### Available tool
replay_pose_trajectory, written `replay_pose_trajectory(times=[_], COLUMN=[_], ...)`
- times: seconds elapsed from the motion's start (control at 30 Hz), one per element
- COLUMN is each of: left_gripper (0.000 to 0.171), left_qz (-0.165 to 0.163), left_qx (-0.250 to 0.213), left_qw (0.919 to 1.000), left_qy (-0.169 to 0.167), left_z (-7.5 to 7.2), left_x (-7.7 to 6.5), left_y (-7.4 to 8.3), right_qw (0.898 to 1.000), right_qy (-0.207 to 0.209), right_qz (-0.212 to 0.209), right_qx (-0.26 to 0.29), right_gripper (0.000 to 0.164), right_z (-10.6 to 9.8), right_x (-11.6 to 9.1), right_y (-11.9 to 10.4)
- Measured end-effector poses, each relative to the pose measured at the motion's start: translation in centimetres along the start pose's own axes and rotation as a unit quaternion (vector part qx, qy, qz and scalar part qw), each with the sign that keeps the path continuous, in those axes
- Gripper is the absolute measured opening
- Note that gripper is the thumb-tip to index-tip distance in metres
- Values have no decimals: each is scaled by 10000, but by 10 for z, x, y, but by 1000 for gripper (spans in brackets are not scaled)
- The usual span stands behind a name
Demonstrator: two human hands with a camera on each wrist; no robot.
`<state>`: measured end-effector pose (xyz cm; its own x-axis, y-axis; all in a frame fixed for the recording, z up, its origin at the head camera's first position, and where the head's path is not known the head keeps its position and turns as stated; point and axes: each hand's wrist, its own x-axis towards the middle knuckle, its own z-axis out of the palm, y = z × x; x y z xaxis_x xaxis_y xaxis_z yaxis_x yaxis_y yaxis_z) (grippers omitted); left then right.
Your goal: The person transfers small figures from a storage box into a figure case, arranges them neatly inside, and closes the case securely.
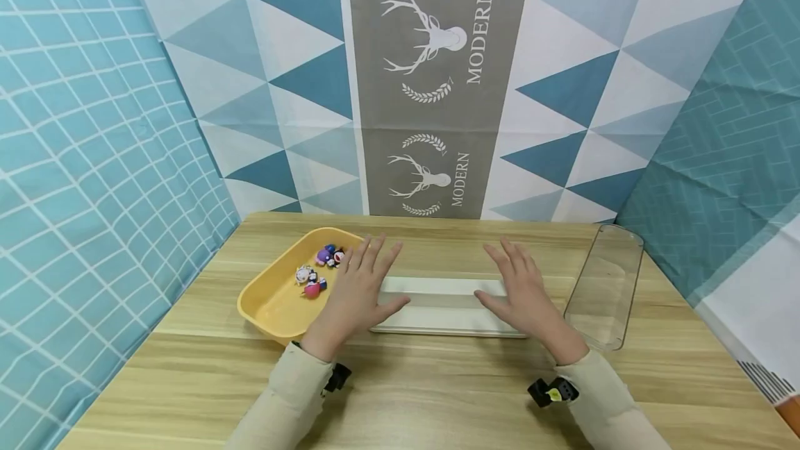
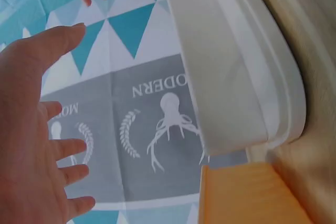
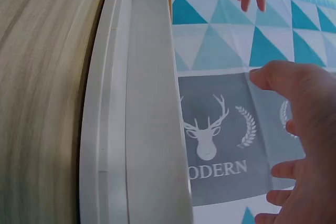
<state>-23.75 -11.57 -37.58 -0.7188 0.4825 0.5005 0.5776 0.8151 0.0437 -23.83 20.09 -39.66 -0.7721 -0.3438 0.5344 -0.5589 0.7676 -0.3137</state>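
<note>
In the head view both hands are raised with fingers spread, and neither holds anything. My left hand (image 1: 357,294) is over the left end of a long white lidless-looking box (image 1: 446,305), beside a yellow plastic basin (image 1: 270,305). Over the box's right end is my right hand (image 1: 525,296). Several small toy figures lie in the basin, among them a pink one (image 1: 312,290) and a purple one (image 1: 323,256). Both wrist views show the box's pale side (image 2: 226,72) apart from the fingers. The left hand hides part of the basin's right side.
A clear plastic bin (image 1: 605,287) stands at the right of the wooden table (image 1: 437,394). Patterned cloth (image 1: 431,103) hangs behind the table, with blue checked cloth (image 1: 94,144) on the left and teal cloth (image 1: 719,179) on the right.
</note>
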Motion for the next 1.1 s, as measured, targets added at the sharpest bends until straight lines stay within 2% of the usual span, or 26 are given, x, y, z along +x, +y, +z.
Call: replay_pose_trajectory(times=[0.17, 0.33, 0.67, 0.87, 1.1], left_gripper=[87, 84, 83, 80, 78], left_qz=[11, -33, -133, -157, -245], left_qx=[59, -16, -108, -164, -356], left_qw=[9997, 9992, 9982, 9977, 9967], left_qy=[244, 386, 579, 644, 687], left_z=[-5, -10, -26, -29, -32], left_x=[0, 0, 0, -1, -2], left_y=[-7, -16, -29, -33, -38], right_qw=[9979, 9961, 9875, 9767, 9654], right_qy=[79, 70, -591, -987, -1081], right_qz=[196, 165, 716, 983, 1011], right_qx=[620, 859, 1275, 1632, 2149], right_gripper=[80, 79, 82, 83, 90], right_z=[3, 2, -9, -14, -15], right_x=[0, -1, -4, -12, -20], right_y=[8, 14, 25, 32, 43])
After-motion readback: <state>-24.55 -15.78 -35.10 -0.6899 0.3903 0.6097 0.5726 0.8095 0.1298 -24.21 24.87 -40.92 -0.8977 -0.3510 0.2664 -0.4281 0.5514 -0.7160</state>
